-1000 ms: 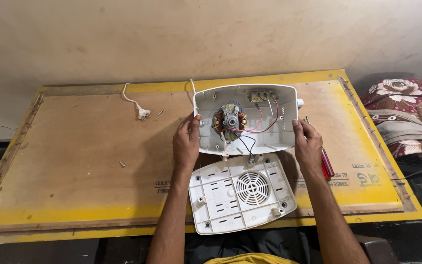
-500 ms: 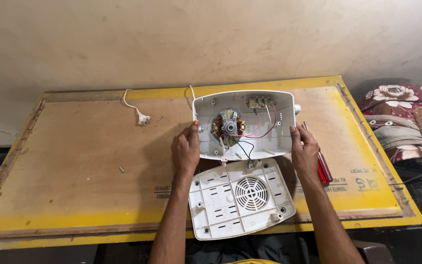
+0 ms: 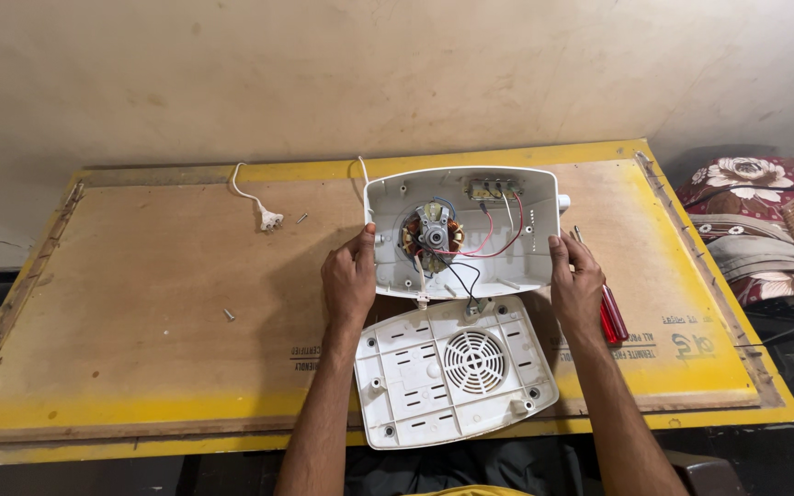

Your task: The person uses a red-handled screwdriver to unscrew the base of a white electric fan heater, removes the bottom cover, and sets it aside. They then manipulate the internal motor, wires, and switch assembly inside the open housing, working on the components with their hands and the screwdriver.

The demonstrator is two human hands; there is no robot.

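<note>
The open white casing [image 3: 461,230] sits at the centre of the frame, on the table [image 3: 140,303], and I grip it by its side walls. My left hand [image 3: 349,276] is clamped on its left edge and my right hand [image 3: 576,280] on its right, forearms coming up from the bottom of the frame. The shell looks light and rigid, though the motor [image 3: 432,237] probably makes it heavier in the middle, and the thin wires [image 3: 493,241] look fragile, so the rim is the safe hold. The vented cover [image 3: 452,367] lies just below

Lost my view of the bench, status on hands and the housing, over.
Left hand and right hand grip the sides of the open white housing, motor exposed. Back cover lies detached below. Red screwdriver beside right hand.
</note>
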